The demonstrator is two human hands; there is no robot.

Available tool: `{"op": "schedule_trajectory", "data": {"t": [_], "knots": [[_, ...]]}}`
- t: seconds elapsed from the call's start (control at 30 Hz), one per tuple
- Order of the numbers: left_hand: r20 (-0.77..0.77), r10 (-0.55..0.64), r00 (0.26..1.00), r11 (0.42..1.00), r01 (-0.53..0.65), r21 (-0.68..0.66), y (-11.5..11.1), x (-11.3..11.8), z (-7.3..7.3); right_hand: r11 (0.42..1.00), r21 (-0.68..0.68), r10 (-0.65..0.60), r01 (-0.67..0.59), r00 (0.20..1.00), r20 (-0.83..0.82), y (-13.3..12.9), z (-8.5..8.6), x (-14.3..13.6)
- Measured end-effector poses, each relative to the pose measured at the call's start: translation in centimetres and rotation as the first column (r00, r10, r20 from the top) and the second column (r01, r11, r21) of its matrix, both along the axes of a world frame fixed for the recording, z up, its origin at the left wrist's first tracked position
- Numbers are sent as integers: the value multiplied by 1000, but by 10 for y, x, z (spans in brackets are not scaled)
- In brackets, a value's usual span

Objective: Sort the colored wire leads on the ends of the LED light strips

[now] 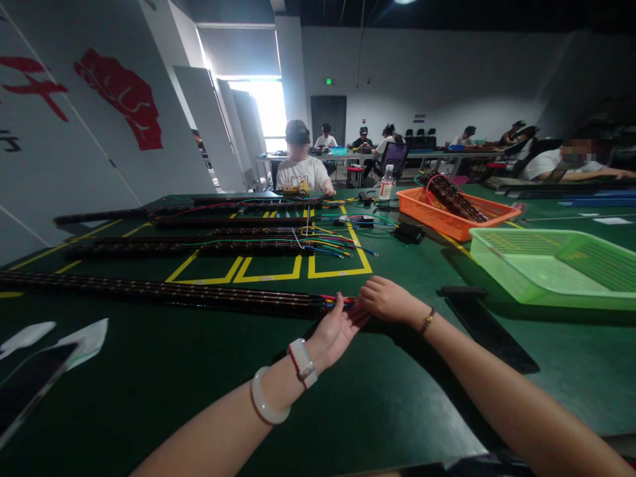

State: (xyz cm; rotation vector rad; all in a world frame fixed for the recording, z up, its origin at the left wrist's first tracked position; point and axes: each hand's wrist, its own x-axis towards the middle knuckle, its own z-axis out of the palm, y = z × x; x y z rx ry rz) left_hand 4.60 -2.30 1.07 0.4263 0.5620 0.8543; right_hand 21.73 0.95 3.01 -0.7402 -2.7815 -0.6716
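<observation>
A long bundle of dark-sleeved cables (163, 291) lies across the near part of the green table, its coloured wires (344, 301) coming out at the right end. My left hand (336, 331), wearing a watch and a pale bangle, has these wires between its raised thumb and its fingers, which reach underneath. Right beside it, my right hand (390, 301) is closed at the wire ends, fingers curled; the tips of the wires are hidden in it. Farther back, another cable bundle (199, 246) ends in a fan of loose coloured wires with ring terminals (342, 248).
To the right stand a green basket (546, 291) and an orange basket (460, 228) holding a dark cable bundle. A flat black piece (489, 331) lies by my right forearm. A phone (34, 384) is at the left. Across the table sits a person (303, 169); a bottle (386, 182) stands nearby.
</observation>
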Motion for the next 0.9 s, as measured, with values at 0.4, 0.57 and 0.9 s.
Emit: {"op": "schedule_trajectory", "data": {"t": [0.4,0.57,0.9], "knots": [[-24,-16,1000,1000,16,-27,1,-1,-4,448,-853,-675,-266,525,-518,20,-30,-10],[-21,24,999,999,-25,-38,0,-1,-1,452,-817,-739,-357,362,-567,36,-38,-19],[40,-10,999,999,12,-43,3,-1,-1,529,-779,-700,-336,346,-625,73,-40,-31]]}}
